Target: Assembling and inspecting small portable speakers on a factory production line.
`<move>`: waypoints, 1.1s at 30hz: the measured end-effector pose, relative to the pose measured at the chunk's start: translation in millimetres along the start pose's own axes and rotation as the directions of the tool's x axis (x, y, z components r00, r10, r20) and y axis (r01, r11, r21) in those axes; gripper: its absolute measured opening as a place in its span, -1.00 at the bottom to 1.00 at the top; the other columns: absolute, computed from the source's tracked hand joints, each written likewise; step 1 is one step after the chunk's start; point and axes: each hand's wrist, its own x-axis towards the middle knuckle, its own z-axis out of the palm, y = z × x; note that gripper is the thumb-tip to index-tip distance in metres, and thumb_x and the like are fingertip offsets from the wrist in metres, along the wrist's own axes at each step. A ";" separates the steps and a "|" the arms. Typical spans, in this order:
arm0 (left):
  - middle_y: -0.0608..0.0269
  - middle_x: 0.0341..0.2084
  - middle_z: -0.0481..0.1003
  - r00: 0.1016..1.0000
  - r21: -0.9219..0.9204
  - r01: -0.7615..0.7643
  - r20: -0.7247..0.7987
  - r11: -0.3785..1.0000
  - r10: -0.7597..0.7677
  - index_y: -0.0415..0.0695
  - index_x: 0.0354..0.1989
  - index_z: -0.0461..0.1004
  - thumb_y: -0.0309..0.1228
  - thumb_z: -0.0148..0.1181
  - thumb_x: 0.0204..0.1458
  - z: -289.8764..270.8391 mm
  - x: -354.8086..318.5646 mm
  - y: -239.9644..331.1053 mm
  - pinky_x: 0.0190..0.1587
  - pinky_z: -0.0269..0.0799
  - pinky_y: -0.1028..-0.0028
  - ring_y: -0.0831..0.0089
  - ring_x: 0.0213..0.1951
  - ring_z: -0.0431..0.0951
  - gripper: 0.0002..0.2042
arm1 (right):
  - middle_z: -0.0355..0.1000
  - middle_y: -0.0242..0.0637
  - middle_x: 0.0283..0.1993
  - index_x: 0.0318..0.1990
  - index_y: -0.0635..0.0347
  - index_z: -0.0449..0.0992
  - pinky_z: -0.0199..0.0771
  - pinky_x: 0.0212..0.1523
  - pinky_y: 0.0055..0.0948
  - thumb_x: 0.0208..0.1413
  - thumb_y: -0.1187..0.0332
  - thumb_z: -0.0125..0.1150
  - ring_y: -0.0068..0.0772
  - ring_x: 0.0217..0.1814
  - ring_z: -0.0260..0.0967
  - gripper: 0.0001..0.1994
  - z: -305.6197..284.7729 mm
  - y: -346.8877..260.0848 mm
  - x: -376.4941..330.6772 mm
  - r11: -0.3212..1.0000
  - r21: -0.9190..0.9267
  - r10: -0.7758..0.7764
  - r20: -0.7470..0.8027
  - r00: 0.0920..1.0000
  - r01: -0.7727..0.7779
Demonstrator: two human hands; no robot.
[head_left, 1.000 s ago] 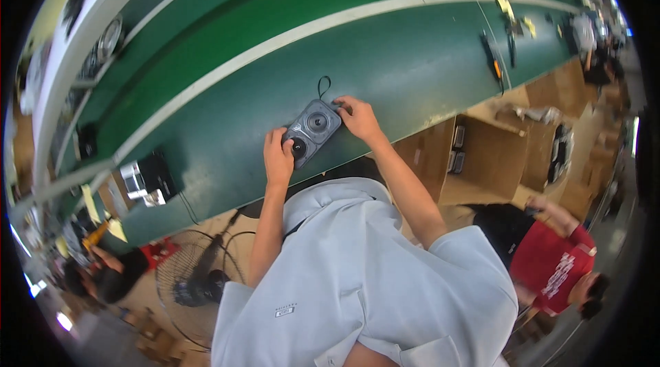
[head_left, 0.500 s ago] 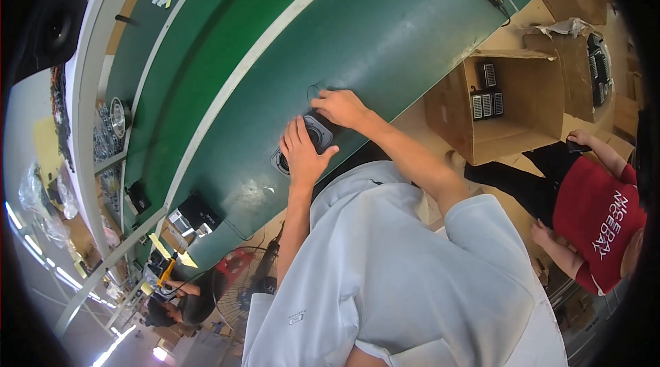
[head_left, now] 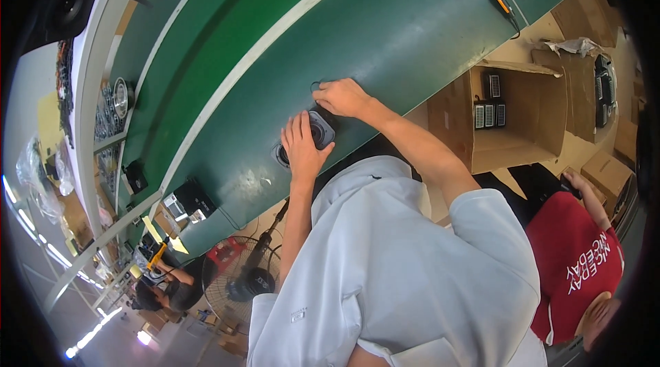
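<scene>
A dark grey rounded-square housing with a round ring in its face (head_left: 320, 130) lies on the green workbench in front of me. My left hand (head_left: 303, 148) grips it from the near side, fingers over its left part and thumb along its lower right edge. Part of a second round-ringed grey piece (head_left: 279, 155) shows left of that hand. Just beyond the housing, my right hand (head_left: 344, 97) is closed in a pinch at a thin dark looped cable (head_left: 315, 85); the fingertips partly hide it.
An open cardboard box (head_left: 517, 140) holding several black grilled units stands right of the bench. An orange-and-black tool (head_left: 500, 1) lies at the far right. A person in a red shirt (head_left: 574, 257) is at right; a standing fan (head_left: 247, 277) and another person (head_left: 182, 284) are lower left.
Both hands stay at the housing, the right one shifting slightly at the cable. The person in red has moved nearer and lower in the view. My view has turned slightly.
</scene>
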 end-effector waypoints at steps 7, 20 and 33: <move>-0.07 0.33 0.15 0.993 -0.126 0.026 -0.108 0.992 -0.040 -0.20 0.34 0.17 -0.07 0.38 -0.07 1.7 -12.6 -19.0 0.40 -0.15 -0.11 -0.06 0.41 0.04 -0.17 | 0.51 -0.21 -0.34 -0.25 0.04 0.54 0.51 -0.33 -0.06 0.09 0.31 0.21 0.00 -0.29 0.51 -0.90 -10.7 -3.4 -6.8 1.000 0.003 0.005 0.153 0.988 -0.006; -0.24 -0.32 0.51 0.669 -0.483 0.514 -0.291 0.709 -0.684 -0.35 -0.29 0.51 -0.23 -0.23 0.34 37.7 -19.4 -90.9 -0.10 0.34 0.01 -0.21 -0.21 0.49 -0.56 | 0.41 0.08 -0.06 -0.18 0.29 0.57 0.40 0.08 0.01 0.17 0.15 0.15 0.17 0.11 0.33 -0.67 54.8 -91.7 9.0 0.967 -0.109 0.214 -0.127 0.969 -0.228; -0.11 -0.34 0.52 0.714 -0.625 0.376 -0.275 0.684 -0.644 -0.31 -0.31 0.46 -0.34 -0.26 0.35 42.3 -42.4 -86.8 -0.11 0.39 0.11 -0.10 -0.20 0.50 -0.63 | 0.35 0.06 0.00 -0.08 0.24 0.50 0.38 0.07 0.04 0.19 0.22 0.10 0.16 0.09 0.32 -0.71 60.9 -103.6 8.6 0.892 -0.260 0.381 -0.007 0.924 -0.370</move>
